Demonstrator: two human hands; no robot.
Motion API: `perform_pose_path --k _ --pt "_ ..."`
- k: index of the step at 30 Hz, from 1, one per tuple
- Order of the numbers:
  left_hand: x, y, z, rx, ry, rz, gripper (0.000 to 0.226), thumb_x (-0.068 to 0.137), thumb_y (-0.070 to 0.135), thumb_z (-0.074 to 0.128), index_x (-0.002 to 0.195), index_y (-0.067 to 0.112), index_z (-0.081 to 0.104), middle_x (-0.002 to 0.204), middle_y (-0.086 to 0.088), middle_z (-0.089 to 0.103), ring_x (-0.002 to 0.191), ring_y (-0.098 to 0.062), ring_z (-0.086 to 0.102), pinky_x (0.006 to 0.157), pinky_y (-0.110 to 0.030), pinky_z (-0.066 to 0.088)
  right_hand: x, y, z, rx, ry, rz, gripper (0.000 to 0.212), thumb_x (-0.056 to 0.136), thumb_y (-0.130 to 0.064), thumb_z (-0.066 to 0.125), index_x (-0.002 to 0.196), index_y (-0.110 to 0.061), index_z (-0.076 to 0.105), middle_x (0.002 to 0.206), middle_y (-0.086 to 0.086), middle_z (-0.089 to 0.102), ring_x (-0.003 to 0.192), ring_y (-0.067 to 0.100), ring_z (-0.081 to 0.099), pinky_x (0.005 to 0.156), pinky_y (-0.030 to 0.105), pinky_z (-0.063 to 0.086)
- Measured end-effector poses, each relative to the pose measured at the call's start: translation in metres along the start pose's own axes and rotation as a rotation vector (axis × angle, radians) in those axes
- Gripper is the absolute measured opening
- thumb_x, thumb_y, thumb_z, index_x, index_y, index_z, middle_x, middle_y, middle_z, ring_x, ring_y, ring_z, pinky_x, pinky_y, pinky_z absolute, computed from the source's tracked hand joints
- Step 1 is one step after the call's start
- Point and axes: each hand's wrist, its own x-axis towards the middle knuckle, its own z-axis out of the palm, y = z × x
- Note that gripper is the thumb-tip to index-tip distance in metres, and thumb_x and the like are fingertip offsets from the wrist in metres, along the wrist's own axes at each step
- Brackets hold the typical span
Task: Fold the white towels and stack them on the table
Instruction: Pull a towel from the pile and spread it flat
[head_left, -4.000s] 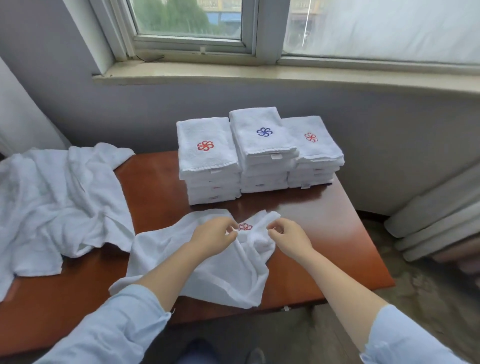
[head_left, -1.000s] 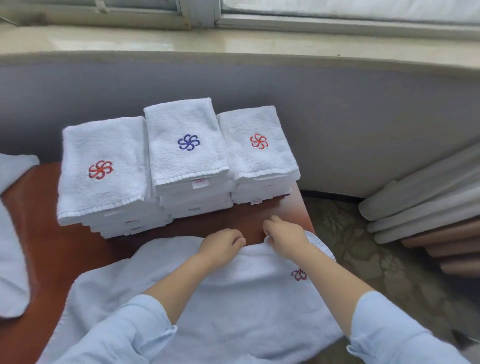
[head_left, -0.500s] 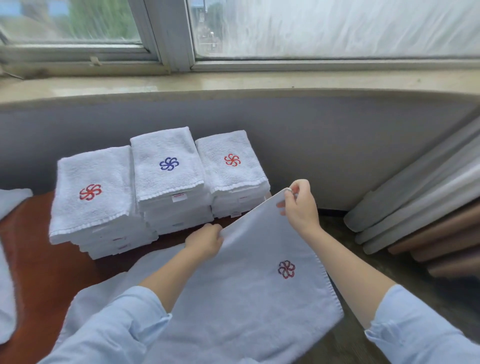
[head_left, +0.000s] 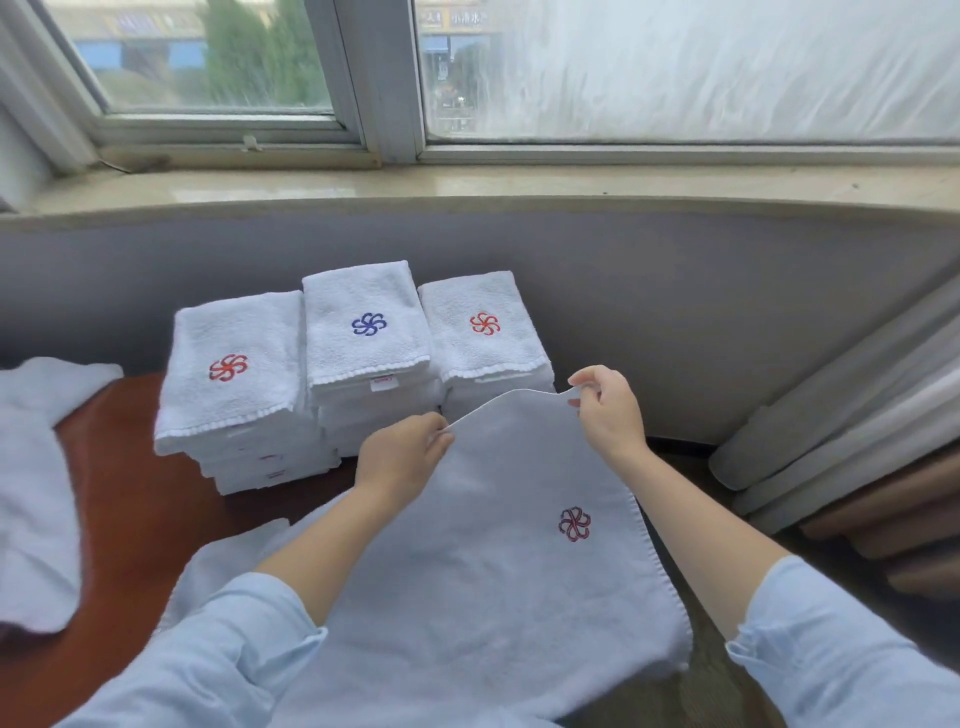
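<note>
Both hands pinch the far edge of the white towel (head_left: 493, 582), left hand (head_left: 402, 457) and right hand (head_left: 608, 410) apart, raised just before three folded stacks (head_left: 363, 353). Its near end drapes the surface (head_left: 130, 493); loose towels (head_left: 31, 493) lie left of the stacks.

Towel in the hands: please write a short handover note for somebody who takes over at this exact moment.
Left hand pinches the far edge of the open towel; right hand pinches its far corner, raised above the table.
Done: three piles of folded towels, left stack, middle stack and right stack, stand at the table's far side.
Left: fold this towel and stack it, then the unfolded towels heaped at the table's left end.
</note>
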Motion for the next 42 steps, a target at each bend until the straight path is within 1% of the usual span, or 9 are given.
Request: perform_pose_path --k 5,8,12,14,16,20,23,27,42 --pt "-0.031 0.016 0.026 -0.002 -0.128 0.101 0.022 0.099 0.044 0.048 0.097 0.026 0.059 0.092 0.004 0.064 0.090 -0.020 0.060 0.066 -0.033 0.035 -0.022 0.030 -0.017 -0.213 0.033 0.055 0.029 0.092 -0.005 0.037 0.087 -0.025 0.057 0.106 -0.003 0.052 0.078 0.010 0.053 0.064 0.031 0.040" --pt "-0.053 0.021 0.044 0.016 -0.233 0.129 0.023 0.099 0.045 0.048 0.098 0.025 0.059 0.091 0.003 0.063 0.092 -0.021 0.060 0.068 -0.034 0.040 -0.045 0.051 -0.024 -0.355 0.028 0.112 0.025 0.092 -0.006 0.036 0.085 -0.023 0.054 0.105 -0.003 0.052 0.073 0.014 0.052 0.059 0.031 0.040" --pt "-0.079 0.020 0.066 0.023 -0.502 0.113 0.024 0.097 0.050 0.051 0.113 0.036 0.061 0.093 0.013 0.061 0.096 -0.011 0.059 0.069 -0.027 0.039 -0.081 0.074 -0.028 -0.687 -0.164 0.245 0.025 0.098 -0.013 0.034 0.102 -0.013 0.059 0.112 0.007 0.052 0.087 0.024 0.055 0.074 0.038 0.050" --pt "-0.089 0.021 0.074 0.038 -0.701 0.098 0.033 0.095 0.050 0.054 0.125 0.036 0.058 0.111 0.013 0.062 0.106 -0.011 0.058 0.082 -0.026 0.043 -0.098 0.081 -0.026 -0.858 -0.412 0.330 0.029 0.097 -0.016 0.036 0.117 -0.012 0.057 0.124 0.009 0.050 0.108 0.029 0.051 0.089 0.041 0.047" --pt "-0.097 0.021 0.079 0.034 -0.753 0.081 0.037 0.095 0.047 0.055 0.130 0.034 0.057 0.122 0.010 0.061 0.111 -0.012 0.058 0.089 -0.027 0.043 -0.115 0.085 -0.022 -0.923 -0.557 0.314 0.034 0.098 -0.020 0.037 0.128 -0.016 0.054 0.135 0.008 0.048 0.128 0.031 0.040 0.106 0.047 0.036" --pt "-0.110 0.019 0.074 -0.015 -0.656 0.054 0.035 0.098 0.041 0.052 0.131 0.033 0.056 0.131 0.010 0.058 0.117 -0.012 0.056 0.097 -0.029 0.044 -0.136 0.077 -0.002 -0.828 -0.589 0.090 0.042 0.100 -0.023 0.042 0.141 -0.021 0.047 0.145 0.003 0.044 0.138 0.023 0.032 0.115 0.044 0.025" --pt "-0.123 0.012 0.065 -0.065 -0.507 0.010 0.030 0.098 0.037 0.053 0.127 0.034 0.058 0.130 0.011 0.057 0.114 -0.010 0.056 0.095 -0.028 0.045 -0.147 0.064 0.021 -0.741 -0.613 -0.042 0.046 0.096 -0.019 0.047 0.142 -0.020 0.046 0.147 0.002 0.043 0.139 0.021 0.032 0.114 0.040 0.028" --pt "-0.143 -0.014 0.047 -0.177 -0.374 -0.141 0.024 0.096 0.034 0.053 0.119 0.036 0.061 0.122 0.016 0.060 0.109 -0.006 0.058 0.090 -0.026 0.046 -0.158 0.041 0.057 -0.621 -0.701 -0.099 0.048 0.095 -0.018 0.047 0.143 -0.024 0.045 0.149 -0.003 0.040 0.135 0.018 0.039 0.103 0.037 0.042" --pt "-0.222 -0.178 -0.034 -0.223 -0.143 -0.625 0.028 0.096 0.032 0.051 0.123 0.034 0.060 0.125 0.014 0.060 0.108 -0.010 0.059 0.091 -0.034 0.052 -0.181 -0.062 0.222 -0.562 -0.905 -0.362 0.053 0.095 -0.020 0.050 0.147 -0.023 0.040 0.150 -0.001 0.042 0.136 0.018 0.040 0.106 0.035 0.040"
